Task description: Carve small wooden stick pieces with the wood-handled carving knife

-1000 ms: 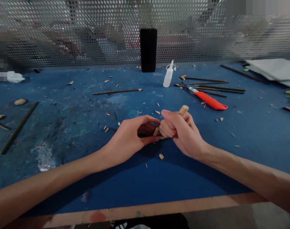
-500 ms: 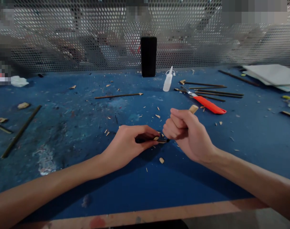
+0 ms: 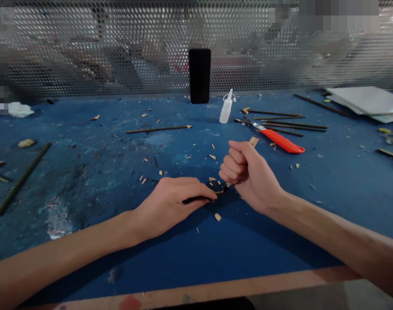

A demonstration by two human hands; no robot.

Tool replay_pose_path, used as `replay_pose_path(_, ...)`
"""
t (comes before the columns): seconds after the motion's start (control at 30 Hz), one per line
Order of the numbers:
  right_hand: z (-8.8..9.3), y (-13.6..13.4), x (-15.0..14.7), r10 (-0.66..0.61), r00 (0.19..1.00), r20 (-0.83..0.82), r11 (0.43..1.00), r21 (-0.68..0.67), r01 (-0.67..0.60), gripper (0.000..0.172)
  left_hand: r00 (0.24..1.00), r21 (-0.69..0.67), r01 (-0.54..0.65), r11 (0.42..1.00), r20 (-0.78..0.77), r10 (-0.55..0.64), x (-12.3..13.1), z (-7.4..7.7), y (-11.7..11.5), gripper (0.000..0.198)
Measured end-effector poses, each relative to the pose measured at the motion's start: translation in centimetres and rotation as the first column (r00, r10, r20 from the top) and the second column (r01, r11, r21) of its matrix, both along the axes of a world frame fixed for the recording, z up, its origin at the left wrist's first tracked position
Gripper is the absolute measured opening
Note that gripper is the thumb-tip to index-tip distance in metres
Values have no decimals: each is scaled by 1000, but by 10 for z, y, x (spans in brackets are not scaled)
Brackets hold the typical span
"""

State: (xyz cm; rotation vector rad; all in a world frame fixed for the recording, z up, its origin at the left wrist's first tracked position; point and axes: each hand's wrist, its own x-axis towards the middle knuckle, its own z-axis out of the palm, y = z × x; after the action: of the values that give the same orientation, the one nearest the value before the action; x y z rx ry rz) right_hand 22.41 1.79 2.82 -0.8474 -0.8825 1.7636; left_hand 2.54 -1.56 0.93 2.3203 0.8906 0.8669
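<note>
Low over the blue table, my left hand (image 3: 177,202) pinches a small, thin piece of wood (image 3: 219,192) between thumb and fingers; most of it is hidden in the hand. My right hand (image 3: 248,172) is closed in a fist around a wooden-handled tool (image 3: 254,141). The handle's pale end sticks out above the fist, and a dark tip shows below, at the right end of the wood piece. The fist hides the tool's middle, so its exact kind is unclear. Pale wood chips (image 3: 212,179) lie beside the fingertips, and a larger chip (image 3: 218,217) lies nearer me.
A red-handled knife (image 3: 282,141) lies beside several thin dark sticks (image 3: 296,126) at right. A white dropper bottle (image 3: 226,110) and black phone (image 3: 199,76) stand before a perforated metal screen (image 3: 119,51). White sheets (image 3: 367,101) lie far right, a dark stick (image 3: 23,178) at left.
My left fingers have closed down over the wood piece, covering more of it. My right fist has shifted slightly left and up, and the tool handle's visible end has tilted a little.
</note>
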Motion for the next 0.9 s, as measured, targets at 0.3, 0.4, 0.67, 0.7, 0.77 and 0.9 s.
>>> replay_pose_path(0.3, 1, 7, 8, -41, 999, -34, 999, -24, 40, 57, 962, 317, 246, 916, -198, -190, -11, -3, -2, 24)
replay_pose_path(0.4, 5, 0, 7, 37, 999, -34, 999, -14, -38, 56, 961, 351, 251, 902, -200, -190, -10, -4, -3, 24)
replay_pose_path(0.67, 8, -8, 3, 92, 996, 21, 993, 72, -94, 54, 988, 223, 145, 964, -89, -128, -9, -6, 0, 21)
replay_pose_path(0.7, 8, -9, 3, 90, 996, 26, 992, 83, -92, 54, 990, 199, 130, 971, -72, -118, -9, -6, 0, 19)
replay_pose_path(0.77, 7, -9, 2, 90, 995, 32, 991, 102, -93, 55, 994, 171, 107, 979, -55, -99, -8, -5, 2, 17)
replay_pose_path(0.9, 6, -10, 3, 86, 995, 46, 989, 116, -91, 56, 997, 130, 70, 989, -47, -64, -6, -5, 3, 16)
